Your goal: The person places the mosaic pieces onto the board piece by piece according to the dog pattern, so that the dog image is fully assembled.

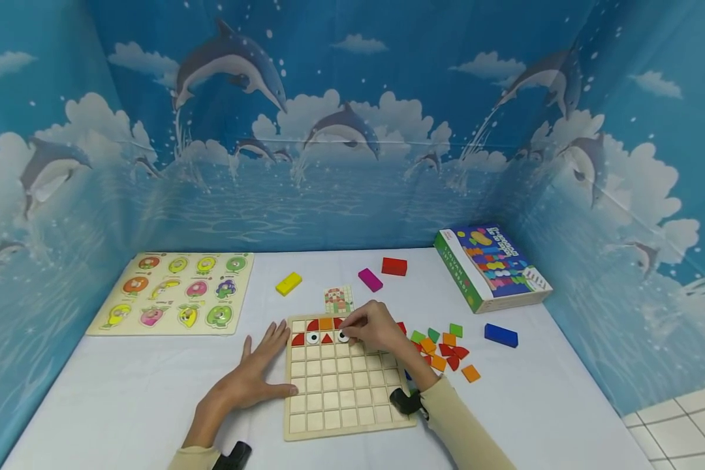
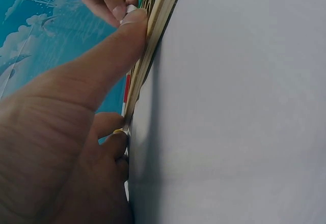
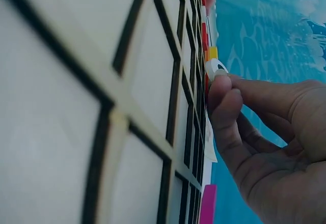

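Note:
A wooden grid board [image 1: 329,398] lies on the white table, with red pieces, an orange square [image 1: 326,324] and a white eye tile [image 1: 312,337] in its top rows. Over the second row my right hand [image 1: 377,326] pinches another eye tile [image 3: 217,67] between thumb and fingertips, right at the cells. The right wrist view shows the black pupil on its white face. My left hand [image 1: 257,373] is spread at the board's left side, its thumb [image 2: 119,40] against the edge and its fingertips by the upper left corner.
Loose red, green and orange pieces [image 1: 438,363] lie right of the board. A pattern card [image 1: 339,299] sits behind it, near yellow [image 1: 288,284], magenta [image 1: 370,280], red [image 1: 394,266] and blue [image 1: 501,335] blocks. A fruit puzzle board [image 1: 176,294] is at left, a game box [image 1: 493,267] at right.

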### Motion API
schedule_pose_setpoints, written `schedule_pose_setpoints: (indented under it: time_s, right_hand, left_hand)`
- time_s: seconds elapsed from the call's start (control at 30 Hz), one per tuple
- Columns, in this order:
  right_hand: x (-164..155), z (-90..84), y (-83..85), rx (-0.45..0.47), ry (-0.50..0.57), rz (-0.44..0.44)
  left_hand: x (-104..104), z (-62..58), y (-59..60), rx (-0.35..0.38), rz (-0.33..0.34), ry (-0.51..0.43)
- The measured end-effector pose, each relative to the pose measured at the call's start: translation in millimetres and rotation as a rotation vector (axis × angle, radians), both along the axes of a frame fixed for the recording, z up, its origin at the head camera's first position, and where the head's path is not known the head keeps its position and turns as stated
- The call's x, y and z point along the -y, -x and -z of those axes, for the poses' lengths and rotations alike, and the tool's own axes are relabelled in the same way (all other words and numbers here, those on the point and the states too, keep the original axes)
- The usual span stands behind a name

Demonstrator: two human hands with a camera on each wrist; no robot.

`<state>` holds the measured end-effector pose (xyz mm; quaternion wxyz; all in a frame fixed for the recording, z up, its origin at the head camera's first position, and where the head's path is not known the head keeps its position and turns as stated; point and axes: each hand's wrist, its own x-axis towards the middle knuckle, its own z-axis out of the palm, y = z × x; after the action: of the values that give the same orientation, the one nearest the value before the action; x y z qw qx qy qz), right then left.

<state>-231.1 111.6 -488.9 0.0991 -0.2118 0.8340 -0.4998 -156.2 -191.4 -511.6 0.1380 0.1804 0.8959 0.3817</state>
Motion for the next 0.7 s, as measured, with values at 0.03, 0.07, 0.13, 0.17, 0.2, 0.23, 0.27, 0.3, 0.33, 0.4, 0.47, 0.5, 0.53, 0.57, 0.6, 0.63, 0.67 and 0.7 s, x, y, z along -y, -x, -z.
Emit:
schedule_pose_setpoints:
  time_s: [0.03,0.07,0.13,0.17,0.2,0.23,0.27,0.3,0.33,0.4,0.47,0.5,0.53,0.57,0.6,0.63,0.67,0.7]
  right_hand:
    - [0.5,0.1,-0.1,-0.006,-0.002,-0.012]
    - [0.9,0.4,-0.2,-0.016,-0.006,-0.025]
    - [1.6,1.0,-1.0,-0.047,-0.015,-0.05]
    - [2.0,1.0,-1.9,-0.058,-0.018,-0.057]
    - [2.2,0.7,-3.0,-0.074,-0.021,-0.062]
    - [2.6,0.4,-4.1,-0.09,-0.027,-0.063]
    - [3.1,0.2,-5.1,-0.102,-0.035,-0.061]
    - [3.6,-0.1,-6.0,-0.108,-0.039,-0.058]
    - [4.1,-0.6,-6.7,-0.117,-0.045,-0.056]
    - [4.4,-1.1,-7.1,-0.141,-0.052,-0.057]
    - [4.5,-1.4,-6.6,-0.165,-0.055,-0.061]
    - [4.4,-1.6,-6.1,-0.178,-0.057,-0.064]
    - [4.1,-1.9,-5.7,-0.195,-0.065,-0.065]
    - [3.6,-2.1,-5.1,-0.211,-0.074,-0.064]
    - [3.4,-2.7,-4.8,-0.221,-0.085,-0.063]
    - [2.9,-3.1,-4.6,-0.228,-0.094,-0.062]
    - [2.3,-3.5,-4.4,-0.233,-0.103,-0.06]
    - [1.7,-4.1,-4.2,-0.233,-0.108,-0.058]
  left_hand:
    - [0.0,0.1,0.0,0.001,0.001,-0.002]
    - [0.0,0.8,0.1,0.001,0.001,-0.003]
    - [0.1,1.8,0.1,0.003,0.0,-0.002]
    - [0.2,2.5,0.3,0.002,0.0,-0.001]
    - [0.3,2.7,0.3,0.002,0.002,-0.002]
    - [0.1,2.8,0.2,0.001,0.003,0.0]
    - [0.0,3.0,0.3,0.001,0.002,0.002]
    - [-0.1,2.7,0.3,0.002,0.003,0.003]
    - [-0.3,2.3,0.4,0.002,0.003,0.004]
    - [-0.7,1.3,0.4,0.005,0.001,0.006]
    - [-1.0,0.4,0.6,0.009,-0.005,0.006]
    - [-1.1,0.1,0.8,0.01,-0.009,0.007]
    - [-1.2,-0.1,0.9,0.011,-0.013,0.008]
    - [-1.2,-0.2,1.1,0.012,-0.015,0.01]
    - [-1.2,-0.1,1.2,0.012,-0.017,0.013]
    - [-1.1,0.0,1.3,0.014,-0.019,0.015]
    - [-1.0,0.2,1.4,0.014,-0.022,0.017]
    - [-0.9,0.3,1.4,0.013,-0.024,0.019]
